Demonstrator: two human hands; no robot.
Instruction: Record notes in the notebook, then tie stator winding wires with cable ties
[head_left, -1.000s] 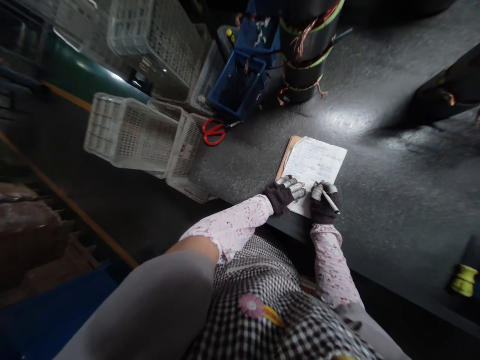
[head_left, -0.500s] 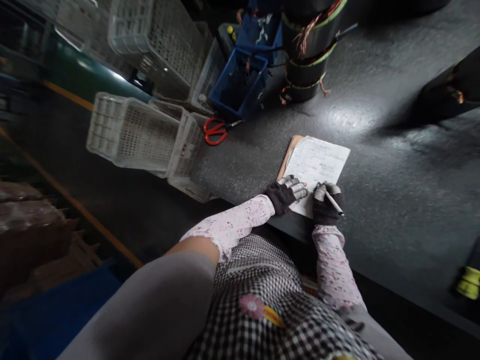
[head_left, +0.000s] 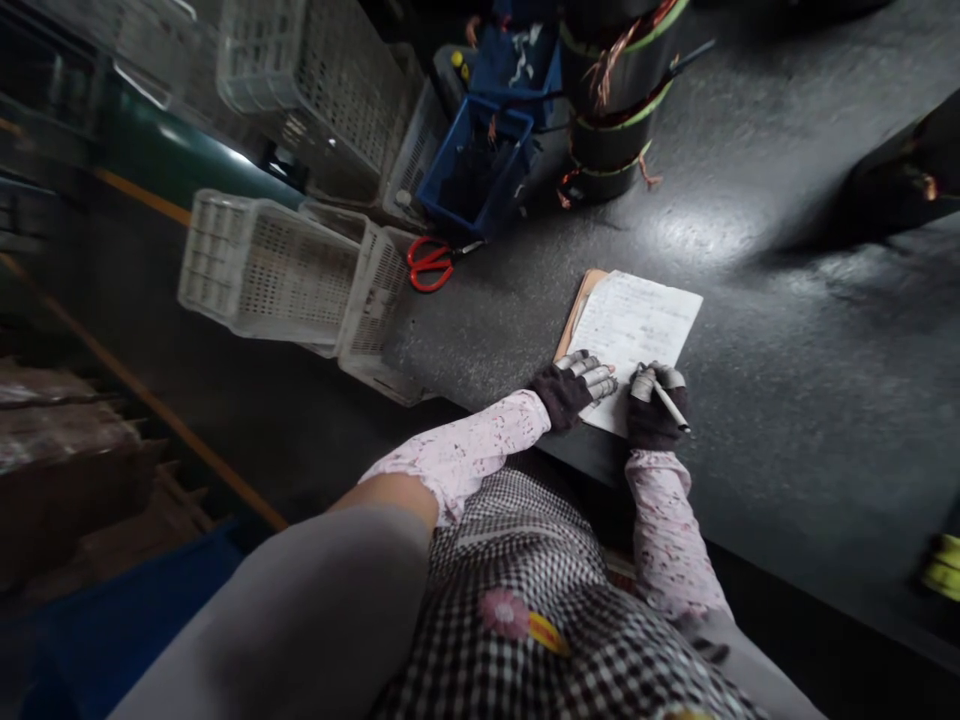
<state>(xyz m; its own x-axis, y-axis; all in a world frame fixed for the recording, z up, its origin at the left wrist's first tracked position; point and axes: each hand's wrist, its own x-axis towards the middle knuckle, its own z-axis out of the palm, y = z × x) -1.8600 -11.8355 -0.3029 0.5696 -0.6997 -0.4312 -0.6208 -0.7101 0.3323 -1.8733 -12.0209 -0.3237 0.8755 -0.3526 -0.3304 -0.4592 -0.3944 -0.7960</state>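
Note:
An open notebook with handwriting on its white page lies near the front edge of the dark table. My left hand, in a dark glove with wrapped fingers, rests flat on the lower left of the page, fingers stretched out. At the page's lower right, my right hand is closed around a pen with a pale barrel. The pen leans back toward me, its tip end hidden by my fingers near the paper.
Red-handled scissors lie left of the notebook, beside a blue bin. White plastic crates stand along the table's left edge. Behind, black cylindrical coils with copper wire ends are stacked. Another dark coil sits at the right.
My right hand has shifted very slightly to the right with the pen. My left hand stays flat on the page. The view has moved a little.

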